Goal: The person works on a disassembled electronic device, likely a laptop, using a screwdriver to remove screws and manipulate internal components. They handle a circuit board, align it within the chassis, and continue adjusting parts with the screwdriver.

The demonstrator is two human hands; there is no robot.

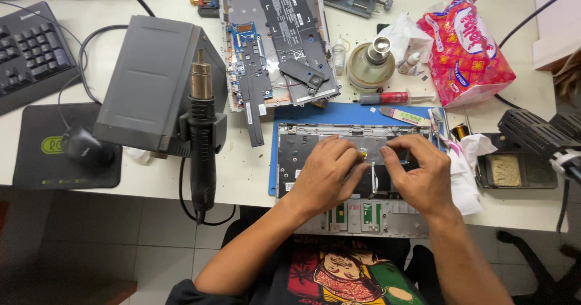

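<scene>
An opened silver laptop shell (363, 220) lies on a blue mat (339, 114) at the desk's front edge. My left hand (327, 175) rests on its dark inner panel, fingers curled toward the middle. My right hand (417, 172) is beside it, fingertips pinching at a small part near a yellow spot (364, 153) between the two hands. What the fingertips grip is too small to make out. Green circuit strips (357, 214) show near the shell's front edge.
A grey hot-air station (148, 81) with its black nozzle handle (201, 141) stands left. Behind the mat lies a second laptop base with battery and boards (278, 45). A mouse (85, 144), keyboard (30, 54), red snack bag (466, 51), brass dispenser (370, 63), tissues (469, 166) and soldering stand (532, 135) surround.
</scene>
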